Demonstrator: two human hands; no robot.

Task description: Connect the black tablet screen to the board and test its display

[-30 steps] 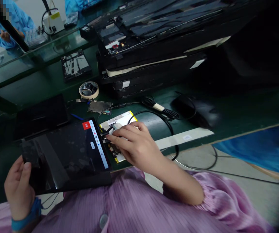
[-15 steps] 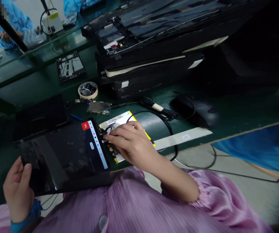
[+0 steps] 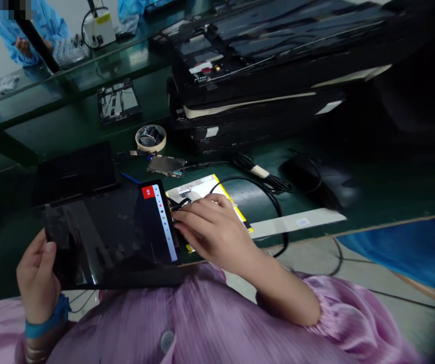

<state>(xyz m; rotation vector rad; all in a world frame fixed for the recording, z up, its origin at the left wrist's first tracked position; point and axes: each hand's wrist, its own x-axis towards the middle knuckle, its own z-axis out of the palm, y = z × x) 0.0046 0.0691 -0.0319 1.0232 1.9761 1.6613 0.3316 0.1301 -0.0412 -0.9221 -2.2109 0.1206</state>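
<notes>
A black tablet [image 3: 111, 242] with a lit bar of icons and a red square lies tilted at the bench's front edge. My left hand [image 3: 39, 275], with a blue band on its wrist, grips the tablet's left end, thumb on top. At the opposite end, my right hand [image 3: 217, 232] has its fingers pinched together close to the tablet's edge. What sits between those fingertips is hidden. A black cable [image 3: 268, 187] loops from near that hand over a white and yellow battery pack [image 3: 207, 188], which lies partly under the hand.
Behind lie a dark panel [image 3: 77, 174], a tape roll [image 3: 150, 137], a circuit board [image 3: 166, 164] and an opened tablet [image 3: 118, 101]. Black trays [image 3: 262, 121] are stacked at the back right, near a bundled cable [image 3: 260, 172] and a mouse [image 3: 338, 184]. A person in blue [image 3: 31, 35] sits across.
The whole view has shifted, so everything appears slightly further right. Both hands keep their places at the two ends of the tablet.
</notes>
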